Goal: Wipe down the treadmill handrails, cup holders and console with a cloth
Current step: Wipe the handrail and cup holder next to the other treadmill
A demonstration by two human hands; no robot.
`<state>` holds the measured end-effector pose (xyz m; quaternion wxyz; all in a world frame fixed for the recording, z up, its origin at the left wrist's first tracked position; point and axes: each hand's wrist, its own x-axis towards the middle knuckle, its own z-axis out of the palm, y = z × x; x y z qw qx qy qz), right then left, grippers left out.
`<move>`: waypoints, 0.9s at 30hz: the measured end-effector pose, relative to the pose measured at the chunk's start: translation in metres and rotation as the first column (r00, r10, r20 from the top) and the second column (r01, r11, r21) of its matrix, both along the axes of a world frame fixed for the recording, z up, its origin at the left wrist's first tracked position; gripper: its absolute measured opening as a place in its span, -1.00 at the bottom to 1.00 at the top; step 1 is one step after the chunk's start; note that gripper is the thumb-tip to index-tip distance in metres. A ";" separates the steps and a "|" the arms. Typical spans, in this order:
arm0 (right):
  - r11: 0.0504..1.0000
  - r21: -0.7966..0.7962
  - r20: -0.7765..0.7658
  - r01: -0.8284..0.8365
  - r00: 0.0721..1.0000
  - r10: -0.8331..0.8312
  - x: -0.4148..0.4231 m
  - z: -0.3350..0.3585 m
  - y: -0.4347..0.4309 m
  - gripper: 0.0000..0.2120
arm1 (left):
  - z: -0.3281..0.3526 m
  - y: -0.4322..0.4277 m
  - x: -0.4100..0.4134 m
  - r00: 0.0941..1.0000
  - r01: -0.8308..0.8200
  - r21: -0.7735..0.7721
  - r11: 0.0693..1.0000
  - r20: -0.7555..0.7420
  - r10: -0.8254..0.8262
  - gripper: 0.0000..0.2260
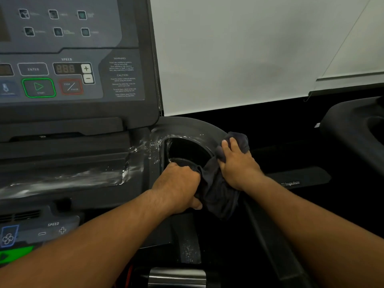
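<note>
A dark grey cloth is bunched over the near right rim of the treadmill's right cup holder, a deep black round well. My left hand grips the cloth's lower left part at the holder's front edge. My right hand clutches the cloth's upper right part against the outer rim. White wet streaks lie on the rim and on the black tray left of it. The console with its speed display and green start button rises at the upper left. A black handrail runs down under my right forearm.
A second treadmill's black console stands at the right edge. A pale wall fills the background. A lower control strip with speed buttons sits at the bottom left, and a metal bar shows at the bottom centre.
</note>
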<state>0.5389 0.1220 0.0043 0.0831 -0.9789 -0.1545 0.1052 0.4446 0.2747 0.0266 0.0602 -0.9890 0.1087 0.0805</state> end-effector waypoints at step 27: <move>0.974 -0.048 0.014 -0.222 0.975 0.223 0.028 0.002 -0.005 -0.41 | 0.000 0.012 0.002 0.997 0.060 -0.028 0.998 -0.037 -0.062 -0.40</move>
